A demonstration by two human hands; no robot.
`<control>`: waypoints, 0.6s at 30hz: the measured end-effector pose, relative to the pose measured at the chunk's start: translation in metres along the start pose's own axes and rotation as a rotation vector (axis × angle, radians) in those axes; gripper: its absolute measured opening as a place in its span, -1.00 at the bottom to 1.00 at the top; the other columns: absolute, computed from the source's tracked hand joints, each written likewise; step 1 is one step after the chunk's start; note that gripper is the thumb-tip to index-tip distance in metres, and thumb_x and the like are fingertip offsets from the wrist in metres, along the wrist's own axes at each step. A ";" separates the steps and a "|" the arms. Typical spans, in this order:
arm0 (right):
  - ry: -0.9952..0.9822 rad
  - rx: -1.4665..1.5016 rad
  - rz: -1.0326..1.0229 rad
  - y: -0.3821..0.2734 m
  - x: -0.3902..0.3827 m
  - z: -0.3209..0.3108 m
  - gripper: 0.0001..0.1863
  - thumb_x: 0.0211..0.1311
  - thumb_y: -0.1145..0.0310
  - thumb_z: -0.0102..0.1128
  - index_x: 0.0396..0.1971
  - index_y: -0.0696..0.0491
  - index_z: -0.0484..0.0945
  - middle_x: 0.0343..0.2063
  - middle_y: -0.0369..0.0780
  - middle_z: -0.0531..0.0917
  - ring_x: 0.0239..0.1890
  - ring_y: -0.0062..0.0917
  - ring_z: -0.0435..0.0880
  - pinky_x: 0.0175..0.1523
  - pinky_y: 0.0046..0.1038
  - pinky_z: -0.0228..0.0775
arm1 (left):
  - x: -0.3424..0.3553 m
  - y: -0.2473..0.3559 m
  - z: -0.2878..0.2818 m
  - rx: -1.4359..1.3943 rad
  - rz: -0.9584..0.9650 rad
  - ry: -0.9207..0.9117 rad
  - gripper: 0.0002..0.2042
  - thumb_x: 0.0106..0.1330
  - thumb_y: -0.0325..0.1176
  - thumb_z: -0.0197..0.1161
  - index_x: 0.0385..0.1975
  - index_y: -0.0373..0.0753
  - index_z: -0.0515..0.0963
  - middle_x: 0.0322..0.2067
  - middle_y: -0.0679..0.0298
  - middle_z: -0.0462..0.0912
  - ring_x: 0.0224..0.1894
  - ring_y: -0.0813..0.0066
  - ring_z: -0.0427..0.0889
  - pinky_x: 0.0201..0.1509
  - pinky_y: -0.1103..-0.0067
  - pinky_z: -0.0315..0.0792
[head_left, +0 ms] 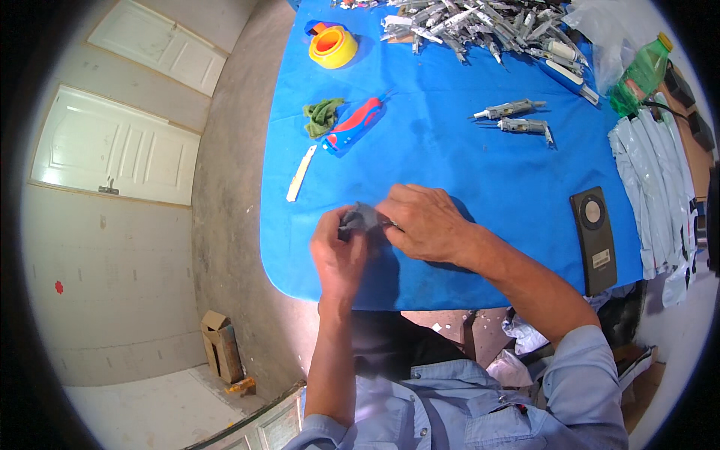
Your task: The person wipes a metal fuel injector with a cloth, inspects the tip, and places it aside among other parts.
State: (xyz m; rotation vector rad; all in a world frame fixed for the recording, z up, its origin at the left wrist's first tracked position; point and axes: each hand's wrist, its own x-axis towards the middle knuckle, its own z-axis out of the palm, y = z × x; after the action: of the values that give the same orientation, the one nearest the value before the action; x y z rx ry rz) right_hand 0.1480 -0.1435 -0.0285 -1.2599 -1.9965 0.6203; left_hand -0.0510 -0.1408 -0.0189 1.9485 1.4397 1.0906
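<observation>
Near the front edge of the blue-covered table (435, 157), my left hand (336, 251) is closed around a crumpled grey cloth (361, 217). My right hand (426, 223) meets it from the right, thumb and fingers pinched at the cloth's edge. Whatever sits in that pinch is mostly hidden; only a small dark bit shows. Beyond my left hand lie a white strip (301, 174), a red and blue screwdriver (354, 127) and a crumpled green cloth (322, 116). Two grey, narrow mechanical parts (517, 118) rest farther off to the right.
A heap of similar grey parts (480, 22) covers the far edge. At far left stands a yellow tape roll (343, 54). Along the right side are a dark phone-like slab (581, 225), a green plastic bottle (649, 64) and grey plastic bags (637, 180).
</observation>
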 end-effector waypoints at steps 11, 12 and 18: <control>0.026 0.023 -0.019 0.004 0.001 0.004 -0.86 0.20 0.44 0.22 -0.24 0.07 0.59 -0.25 -0.06 0.66 -0.10 -0.05 0.68 -0.04 0.01 0.49 | -0.015 0.017 0.002 0.231 0.176 0.023 -0.69 0.16 -0.67 0.29 -0.07 -0.33 0.67 -0.23 0.11 0.74 -0.22 0.25 0.76 -0.14 0.46 0.60; -0.009 0.019 -0.007 0.005 0.001 0.002 -0.78 0.19 0.43 0.23 -0.15 0.07 0.59 -0.22 -0.07 0.66 -0.08 -0.06 0.67 -0.02 0.00 0.49 | -0.017 0.025 0.011 0.240 0.136 -0.011 -0.65 0.09 -0.70 0.31 -0.09 -0.31 0.66 -0.18 0.03 0.71 -0.15 0.03 0.75 -0.08 0.38 0.61; -0.065 0.030 -0.006 0.005 0.001 -0.005 -0.68 0.22 0.34 0.29 -0.02 0.06 0.60 -0.19 -0.10 0.68 -0.06 -0.08 0.67 0.02 -0.05 0.49 | -0.005 0.012 0.009 0.306 0.177 0.039 -0.65 0.11 -0.71 0.31 -0.08 -0.30 0.64 -0.21 0.00 0.70 -0.16 -0.03 0.74 -0.08 0.33 0.61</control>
State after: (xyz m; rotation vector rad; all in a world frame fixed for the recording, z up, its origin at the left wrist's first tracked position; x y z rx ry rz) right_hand 0.1544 -0.1406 -0.0291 -1.2293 -2.0357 0.6940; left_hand -0.0373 -0.1491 -0.0163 2.3167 1.5539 1.0360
